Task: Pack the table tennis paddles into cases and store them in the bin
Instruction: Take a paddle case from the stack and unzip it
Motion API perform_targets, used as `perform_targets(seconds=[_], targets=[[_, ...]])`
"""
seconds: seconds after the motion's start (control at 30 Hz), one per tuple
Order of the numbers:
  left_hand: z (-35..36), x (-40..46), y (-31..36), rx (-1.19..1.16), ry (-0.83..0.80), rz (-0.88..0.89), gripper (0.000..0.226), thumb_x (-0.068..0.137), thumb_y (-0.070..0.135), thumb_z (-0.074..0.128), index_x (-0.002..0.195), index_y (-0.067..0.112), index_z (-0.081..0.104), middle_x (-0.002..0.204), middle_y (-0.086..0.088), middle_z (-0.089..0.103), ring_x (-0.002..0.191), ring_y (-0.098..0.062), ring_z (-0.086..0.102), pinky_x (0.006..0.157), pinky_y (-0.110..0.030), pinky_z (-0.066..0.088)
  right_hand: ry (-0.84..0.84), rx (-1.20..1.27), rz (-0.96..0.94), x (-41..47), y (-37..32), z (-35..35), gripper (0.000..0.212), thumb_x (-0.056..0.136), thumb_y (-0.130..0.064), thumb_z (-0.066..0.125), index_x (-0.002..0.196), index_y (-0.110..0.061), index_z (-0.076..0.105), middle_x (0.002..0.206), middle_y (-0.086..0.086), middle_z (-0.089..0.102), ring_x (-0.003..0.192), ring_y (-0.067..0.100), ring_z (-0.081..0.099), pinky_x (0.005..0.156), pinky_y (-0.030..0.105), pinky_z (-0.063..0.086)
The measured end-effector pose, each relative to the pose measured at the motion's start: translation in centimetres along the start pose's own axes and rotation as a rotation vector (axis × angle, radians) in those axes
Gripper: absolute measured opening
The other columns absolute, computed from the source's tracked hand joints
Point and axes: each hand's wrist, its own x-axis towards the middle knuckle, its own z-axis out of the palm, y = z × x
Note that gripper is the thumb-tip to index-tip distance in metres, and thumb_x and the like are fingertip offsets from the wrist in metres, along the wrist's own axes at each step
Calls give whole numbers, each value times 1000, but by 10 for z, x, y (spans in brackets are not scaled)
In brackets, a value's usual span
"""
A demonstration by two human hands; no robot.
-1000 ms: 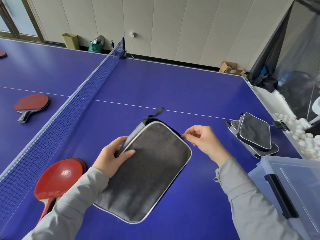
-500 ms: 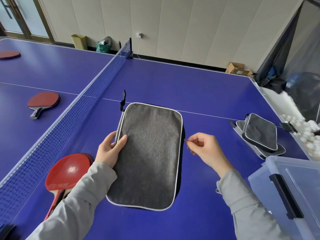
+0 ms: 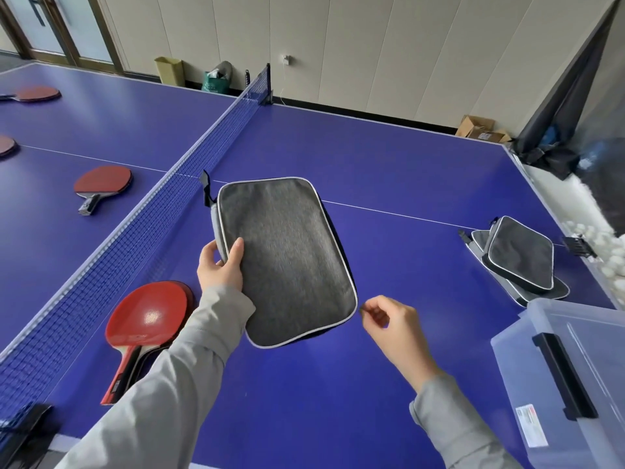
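Note:
I hold a grey fabric paddle case with pale piping just above the blue table. My left hand grips its left edge, thumb on top. At the case's near right corner my right hand pinches the small zipper pull. Beside my left sleeve two red paddles lie stacked. A clear plastic bin with a black latch stands at the near right.
Two more grey cases are stacked at the right, beyond the bin. The net crosses to my left, and past it lie a red paddle and others farther left. White balls are heaped off the right edge.
My right hand has drawn the zipper pull along the case's right side to the near corner. The case has turned and tilted in my left hand.

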Motion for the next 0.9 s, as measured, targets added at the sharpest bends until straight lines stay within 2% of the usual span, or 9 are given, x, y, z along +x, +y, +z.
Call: perform_targets(seconds=[0.1, 0.2, 0.3, 0.43, 0.53, 0.6, 0.63, 0.77, 0.9], targets=[[5, -4, -1, -22, 74, -28, 40, 88, 27, 63, 123, 13, 51, 75, 1, 57, 64, -9, 53, 61, -23, 43, 53, 46, 12, -15, -4, 8, 12, 78, -3, 69, 72, -11, 64, 62, -10, 59, 58, 2, 54, 55, 10, 41], [10, -7, -5, -27, 146, -71, 41, 88, 25, 62, 125, 13, 50, 96, -3, 56, 83, -17, 53, 79, -24, 40, 68, 99, 32, -28, -11, 16, 8, 80, -6, 69, 76, -12, 66, 64, -11, 60, 60, 0, 55, 57, 8, 40], [15, -11, -11, -34, 200, -113, 43, 88, 24, 61, 127, 12, 48, 93, -1, 52, 87, -17, 50, 77, -22, 36, 58, 163, 59, -37, -19, 24, 6, 82, -8, 68, 79, -12, 66, 66, -12, 61, 62, 2, 57, 58, 9, 43], [24, -17, -20, -68, 327, -194, 46, 89, 23, 58, 131, 11, 43, 101, -1, 46, 88, -14, 44, 67, -13, 26, 46, 234, 62, -46, -34, 32, 4, 83, -11, 65, 79, -11, 66, 68, -9, 63, 63, 4, 58, 59, 11, 44], [34, -25, -25, -124, 412, -243, 46, 91, 20, 55, 132, 9, 40, 91, 0, 46, 88, -15, 42, 61, -9, 26, 47, 281, 88, -52, -45, 39, 5, 84, -12, 64, 79, -12, 66, 69, -7, 63, 64, 5, 58, 59, 13, 46], [38, -31, -28, -153, 448, -294, 45, 92, 19, 53, 133, 7, 38, 96, -2, 45, 88, -16, 41, 61, -10, 25, 67, 296, 94, -54, -50, 43, 5, 84, -12, 64, 79, -12, 66, 69, -7, 64, 64, 6, 59, 58, 17, 48], [40, -32, -29, -168, 463, -332, 45, 92, 19, 53, 133, 8, 37, 98, -3, 45, 88, -18, 41, 64, -10, 23, 72, 300, 95, -55, -53, 45, 5, 84, -13, 64, 79, -12, 66, 68, -6, 63, 63, 7, 59, 58, 19, 49], [43, -34, -31, -195, 483, -437, 47, 91, 18, 53, 133, 8, 35, 108, -12, 54, 92, -26, 47, 90, -27, 31, 74, 328, 98, -58, -61, 50, 12, 84, -20, 60, 79, -11, 66, 68, -5, 63, 62, 8, 57, 59, 23, 49], [46, -32, -34, -206, 454, -426, 50, 89, 19, 56, 133, 9, 36, 103, -8, 50, 98, -27, 53, 94, -28, 33, 102, 328, 79, -58, -63, 56, 18, 84, -27, 56, 79, -12, 65, 67, -6, 61, 60, 9, 56, 57, 26, 49]])
